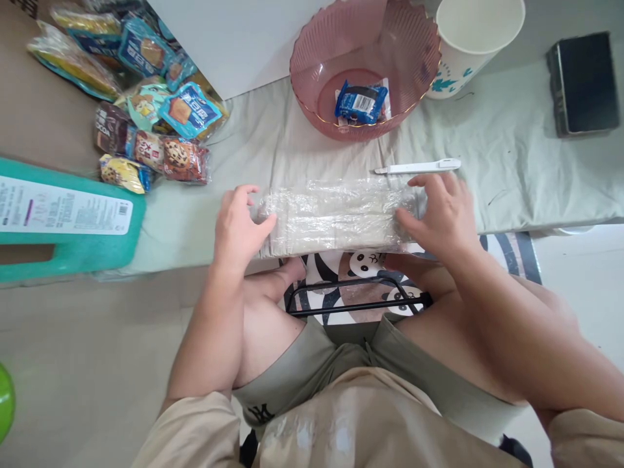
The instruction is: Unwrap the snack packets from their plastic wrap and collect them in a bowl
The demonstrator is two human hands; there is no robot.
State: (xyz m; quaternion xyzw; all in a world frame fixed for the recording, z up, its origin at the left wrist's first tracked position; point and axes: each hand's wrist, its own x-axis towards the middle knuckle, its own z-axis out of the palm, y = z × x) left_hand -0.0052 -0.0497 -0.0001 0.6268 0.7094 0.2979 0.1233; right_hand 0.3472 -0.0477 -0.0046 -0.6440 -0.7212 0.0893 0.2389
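A crinkled, see-through plastic wrapper or package (336,218) lies flat along the front edge of the cloth-covered table. At its left end is my left hand (241,224), thumb and fingers apart, curved around the corner. My right hand (441,211) is at the other end, its thumb over the plastic and its fingers spread beyond the far corner. Neither hand visibly grips the plastic. Just behind it, close to my right fingertips, rests a white utility knife (419,167) with its blade end pointing left.
A pink ribbed bowl (312,97) holding a few small packets stands behind, beside a white paper cup (480,26). A black box-like object (585,84) sits at far right. Several snack packets (160,123) are piled at left, near a green carton (73,250).
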